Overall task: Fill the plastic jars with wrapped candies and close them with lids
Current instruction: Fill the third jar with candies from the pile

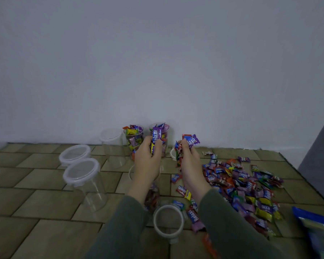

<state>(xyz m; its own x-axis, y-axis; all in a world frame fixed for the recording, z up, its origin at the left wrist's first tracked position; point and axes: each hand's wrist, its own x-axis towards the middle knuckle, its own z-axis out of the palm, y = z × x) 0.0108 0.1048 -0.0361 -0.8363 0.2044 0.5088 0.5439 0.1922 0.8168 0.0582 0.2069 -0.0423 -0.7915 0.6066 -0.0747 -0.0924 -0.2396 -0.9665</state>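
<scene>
My left hand [148, 157] grips a few wrapped candies [156, 139], a purple one sticking up. My right hand [190, 161] holds a bunch of wrapped candies [190, 140] too. Both hands hover above a partly filled open jar [152, 195], mostly hidden under my left wrist. Two candy-filled open jars [134, 141] [163, 130] stand by the wall. A loose candy pile [247, 189] spreads on the right. A loose white lid [168, 221] lies near my forearms.
Two clear jars with lids on [74, 153] [81, 171] stand on the left, and an empty open jar [111, 140] stands by the wall. A blue candy bag [318, 227] lies at the lower right. The surface is a brown tile-patterned mat [36, 202].
</scene>
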